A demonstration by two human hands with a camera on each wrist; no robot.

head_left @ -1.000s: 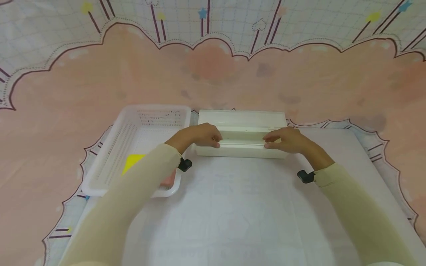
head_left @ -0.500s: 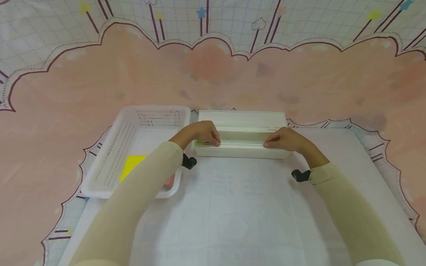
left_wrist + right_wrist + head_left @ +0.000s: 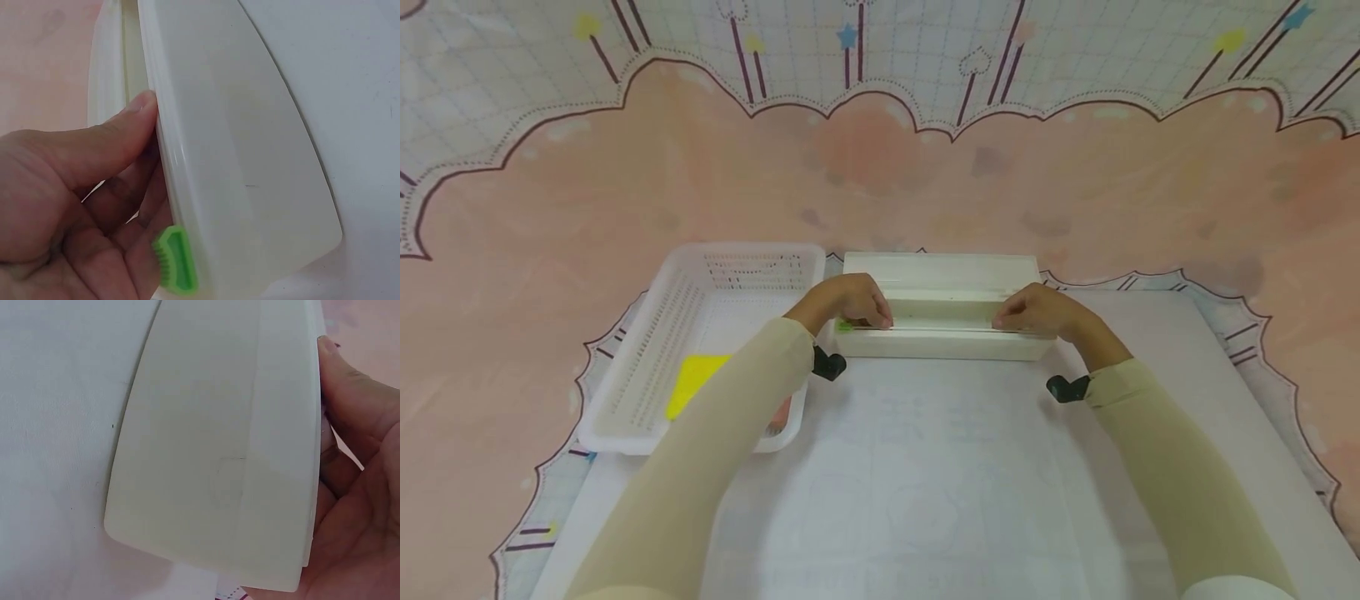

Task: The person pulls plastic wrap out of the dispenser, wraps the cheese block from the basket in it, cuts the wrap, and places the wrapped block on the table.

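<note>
- The long white plastic box (image 3: 951, 345) is between and under the two hands, its front wall toward the person and its narrow hollow just past the fingertips.
- The left hand (image 3: 856, 297) is narrow: the thumb (image 3: 137, 119) lies at the front rim (image 3: 940, 332), and the bent fingers go behind it, so it appears to pinch this rim.
- The right hand (image 3: 1041, 310) takes a matching grip farther along the same rim, with its thumb (image 3: 334, 359) at the edge; its fingertips are partly hidden.
- Outward from the left fingertips, under the palm, a small bright green ribbed piece (image 3: 178, 261) sits on the rim. I cannot tell if it touches the fingers.
- Whether the rim carries a separate thin strip, I cannot tell.
- To the left of the left hand stands a white perforated plastic basket (image 3: 647, 358), with a flat yellow piece (image 3: 692, 379) and a reddish piece (image 3: 779, 415) inside, partly behind the sleeve.
- In my judgement, the step in hand is working on this rim; equal pressure from both thumbs would serve well, because one stronger side could tilt the box.
- It seems wise to keep the box flat on the white-covered table (image 3: 925, 467), and the left fingers away from the green piece, which may slide.
</note>
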